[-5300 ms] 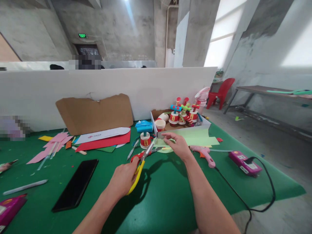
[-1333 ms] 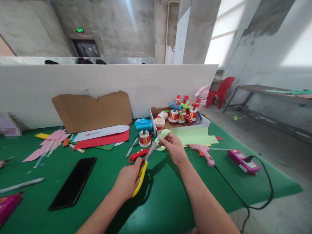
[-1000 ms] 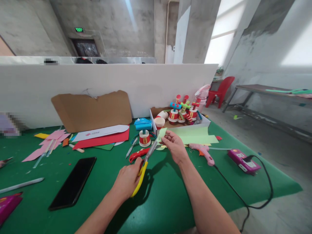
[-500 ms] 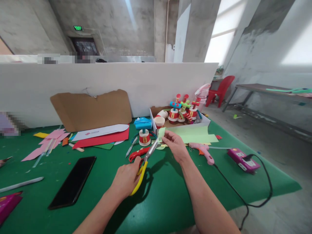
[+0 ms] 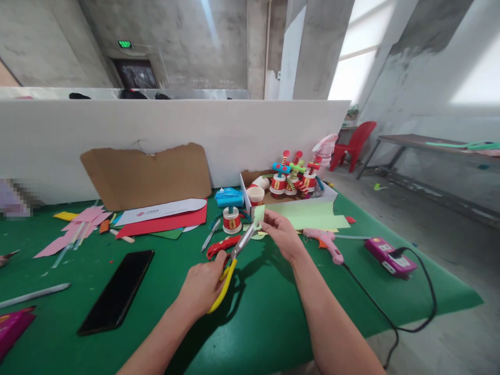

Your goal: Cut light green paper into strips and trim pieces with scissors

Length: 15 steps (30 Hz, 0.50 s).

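Observation:
My left hand [image 5: 203,285] is closed around the yellow handles of a pair of scissors [image 5: 241,244]. Their blades point up and to the right, with the tips at the lower edge of a small light green piece of paper [image 5: 259,213]. Fingers of my right hand [image 5: 282,234] pinch that paper from the right. Just behind the blades stands a red and white paper cup [image 5: 232,221] with dark green coiled arms. A red tool [image 5: 222,247], partly hidden, lies beside the scissors, and a grey pen [image 5: 211,237] rests left of the cup.
A shallow box [image 5: 289,200] holds several decorated cup figures. Right of my hand lies a pink glue gun [image 5: 326,242], its cord running to a purple power strip [image 5: 390,257]. A black phone [image 5: 117,291] is on the left. Cardboard [image 5: 148,177] leans on the white partition [image 5: 234,135].
The small green paper and my right fingers have shifted very slightly at the scissor tips. My left hand keeps its place on the handles.

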### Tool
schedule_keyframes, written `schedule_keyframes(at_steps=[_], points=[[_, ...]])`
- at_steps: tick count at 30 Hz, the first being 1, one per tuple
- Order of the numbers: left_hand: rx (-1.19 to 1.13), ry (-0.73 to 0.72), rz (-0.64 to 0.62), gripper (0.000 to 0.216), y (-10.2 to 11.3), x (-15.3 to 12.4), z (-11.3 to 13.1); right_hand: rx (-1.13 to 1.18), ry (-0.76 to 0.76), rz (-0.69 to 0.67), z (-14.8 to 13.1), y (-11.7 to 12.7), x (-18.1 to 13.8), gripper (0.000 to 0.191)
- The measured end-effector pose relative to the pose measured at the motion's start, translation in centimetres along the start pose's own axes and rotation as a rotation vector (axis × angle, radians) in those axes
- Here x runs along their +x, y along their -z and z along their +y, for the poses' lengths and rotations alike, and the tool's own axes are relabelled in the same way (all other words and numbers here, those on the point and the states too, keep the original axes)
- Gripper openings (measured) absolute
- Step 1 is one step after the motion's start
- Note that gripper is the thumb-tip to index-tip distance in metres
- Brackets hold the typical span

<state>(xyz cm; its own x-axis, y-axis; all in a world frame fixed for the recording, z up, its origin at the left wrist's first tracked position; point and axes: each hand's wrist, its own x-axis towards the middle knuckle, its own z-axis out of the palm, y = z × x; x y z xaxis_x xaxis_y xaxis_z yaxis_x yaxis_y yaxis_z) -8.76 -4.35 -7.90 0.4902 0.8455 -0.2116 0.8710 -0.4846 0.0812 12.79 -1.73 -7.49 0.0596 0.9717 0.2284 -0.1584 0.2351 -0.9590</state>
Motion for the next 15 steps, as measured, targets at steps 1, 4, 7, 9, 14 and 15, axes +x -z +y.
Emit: schedule_keyframes(at_steps=[1, 4, 7, 9, 14, 15], points=[[-0.005, 0.005, -0.004, 0.029, 0.05, -0.01, 0.06, 0.015, -0.003, -0.006, -0.05, -0.13, -0.05, 0.028], [-0.015, 0.013, -0.005, 0.029, 0.14, -0.04, 0.2, 0.039, -0.022, -0.011, -0.15, -0.38, -0.15, 0.032], [-0.01, 0.014, -0.004, 0.028, 0.14, -0.07, 0.19, 0.035, -0.023, -0.002, -0.17, -0.32, -0.14, 0.033], [-0.007, 0.011, -0.004, 0.027, 0.12, -0.07, 0.15, 0.036, -0.018, 0.003, -0.18, -0.19, -0.11, 0.032], [-0.001, 0.015, 0.003, 0.027, 0.06, 0.06, 0.09, 0.035, -0.019, 0.013, -0.07, 0.1, -0.02, 0.034], [0.001, 0.016, 0.002, 0.026, 0.05, 0.09, 0.1, 0.033, -0.018, 0.015, 0.02, 0.15, 0.01, 0.034]])
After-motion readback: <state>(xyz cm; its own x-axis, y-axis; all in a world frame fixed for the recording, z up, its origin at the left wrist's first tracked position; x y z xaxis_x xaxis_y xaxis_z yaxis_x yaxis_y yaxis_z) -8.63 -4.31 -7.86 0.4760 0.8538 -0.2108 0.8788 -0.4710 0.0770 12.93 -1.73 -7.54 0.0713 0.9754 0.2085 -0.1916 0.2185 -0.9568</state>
